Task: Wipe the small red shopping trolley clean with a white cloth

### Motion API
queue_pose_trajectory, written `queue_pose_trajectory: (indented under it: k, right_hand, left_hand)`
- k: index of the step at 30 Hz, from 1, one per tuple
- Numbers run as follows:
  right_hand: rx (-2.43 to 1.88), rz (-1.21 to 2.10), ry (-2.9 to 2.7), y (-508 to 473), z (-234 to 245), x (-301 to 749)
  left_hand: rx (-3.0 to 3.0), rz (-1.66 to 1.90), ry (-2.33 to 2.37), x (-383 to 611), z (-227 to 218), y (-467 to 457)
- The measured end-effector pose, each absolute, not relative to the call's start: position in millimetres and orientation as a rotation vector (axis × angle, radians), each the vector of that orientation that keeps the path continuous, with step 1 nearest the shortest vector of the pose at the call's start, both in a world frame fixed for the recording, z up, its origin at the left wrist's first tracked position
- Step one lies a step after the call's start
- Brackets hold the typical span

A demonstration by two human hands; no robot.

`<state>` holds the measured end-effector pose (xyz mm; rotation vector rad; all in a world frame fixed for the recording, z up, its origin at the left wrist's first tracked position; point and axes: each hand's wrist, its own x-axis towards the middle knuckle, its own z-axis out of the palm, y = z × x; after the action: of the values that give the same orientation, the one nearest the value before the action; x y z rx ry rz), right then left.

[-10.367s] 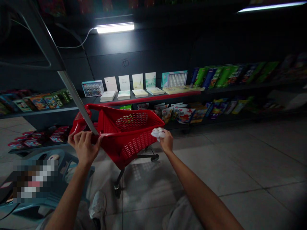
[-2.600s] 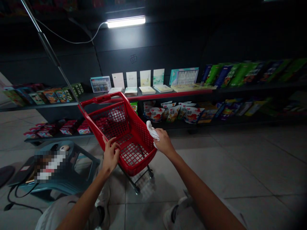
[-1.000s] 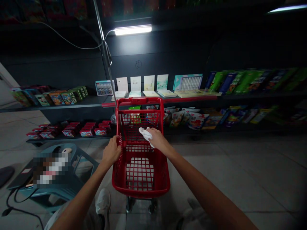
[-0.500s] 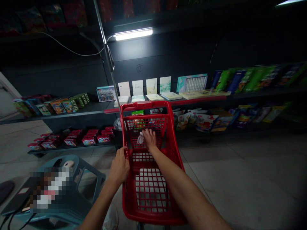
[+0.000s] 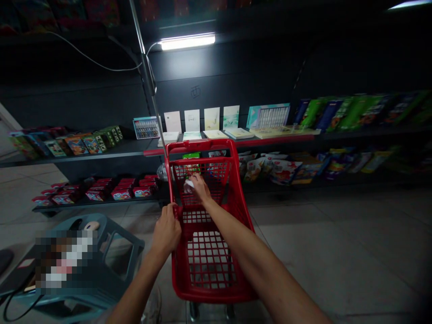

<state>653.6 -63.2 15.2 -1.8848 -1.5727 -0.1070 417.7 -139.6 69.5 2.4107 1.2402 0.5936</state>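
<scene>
A small red shopping cart (image 5: 216, 297) with grid walls and floor stands in front of me. My left hand (image 5: 166, 228) is closed over its left rim. Inside the upper part of the cart, my right hand (image 5: 200, 188) pinches a crumpled white cloth (image 5: 189, 186) at the grid panel below the handle bar; the cloth may be a paper wipe. Whether it touches the grid is hard to tell. No goods show in the basket.
A dark shelf (image 5: 270, 137) behind the cart carries books (image 5: 212, 119), boxed sets and snack bags (image 5: 285, 171). Left of the cart is a grey-blue stool (image 5: 135, 252) with a laptop-like item and a mouse. A metal pole (image 5: 157, 112) rises behind the cart.
My right hand has moved with the white cloth up and left across the grid panel. My left hand stays on the rim. The whole view has shifted slightly.
</scene>
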Motion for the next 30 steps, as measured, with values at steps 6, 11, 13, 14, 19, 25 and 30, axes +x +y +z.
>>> queue_pose_trajectory:
  k: [6,11,13,14,19,25,30]
  right_hand:
    - [-1.634,-0.341,-1.613,-22.9,65.0,635.0]
    - [-1.942,-0.133,-1.848,-37.3,-6.8,631.5]
    - [-2.050,-0.018,-1.954,-56.0,-44.8,634.5]
    - [-2.099,0.030,-1.987,-65.2,-59.5,636.8]
    - [-2.185,0.041,-1.991,-83.0,-57.8,656.2]
    - [-2.045,-0.292,-1.739,-63.2,47.0,682.9]
    - [-2.000,-0.335,-1.576,-69.2,55.7,687.0]
  left_hand:
    - [2.393,0.616,1.221,419.6,70.3,-142.0]
    - [2.303,0.610,1.341,426.4,71.7,-148.5]
    - [2.278,0.624,1.374,428.7,71.3,-150.4]
    - [2.270,0.632,1.386,429.4,70.9,-150.9]
    - [2.258,0.641,1.387,430.4,70.5,-152.6]
    - [2.225,0.621,1.389,431.6,75.7,-155.9]
    - [2.213,0.634,1.378,431.5,73.4,-155.8]
